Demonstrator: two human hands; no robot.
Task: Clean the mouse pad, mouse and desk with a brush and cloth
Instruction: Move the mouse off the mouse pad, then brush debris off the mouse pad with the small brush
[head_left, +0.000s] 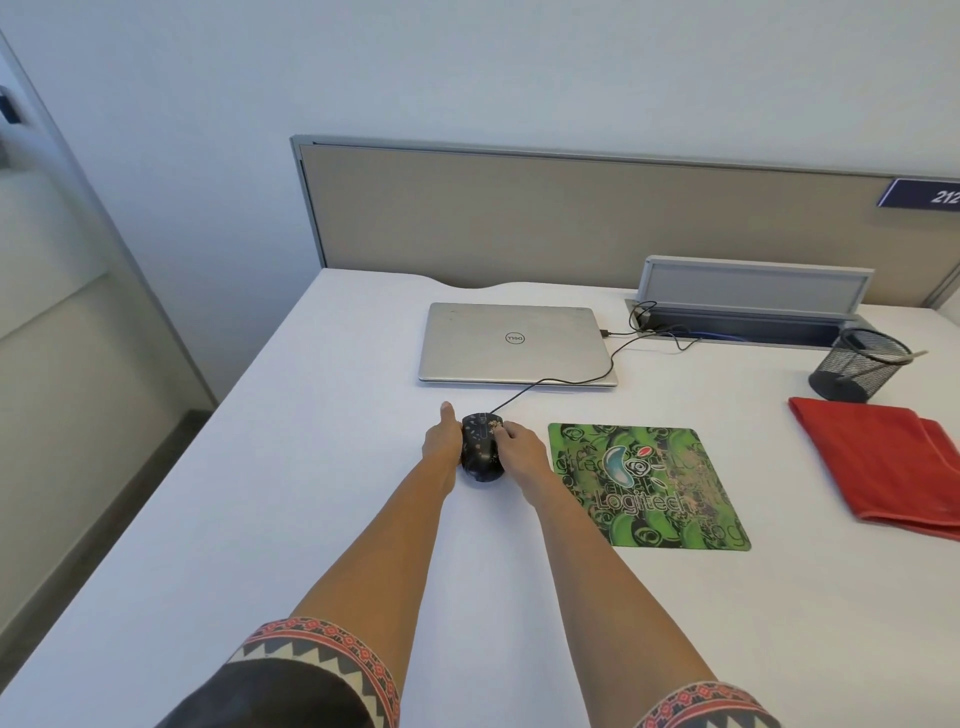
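A black wired mouse (480, 447), speckled with light crumbs, sits on the white desk (260, 493) left of the mouse pad. My left hand (442, 439) lies flat against its left side, thumb pointing away from me. My right hand (519, 446) rests on its right side with fingers curled over the top. The green patterned mouse pad (649, 488) lies flat, with brownish crumbs on its right half. A folded red cloth (883, 462) lies at the far right. No brush is visible.
A closed silver laptop (514, 343) lies behind the mouse, whose cable (571, 382) runs toward it. A black mesh pen holder (857, 364) stands at the back right beside an open cable tray (748, 306). A beige partition (571, 218) backs the desk.
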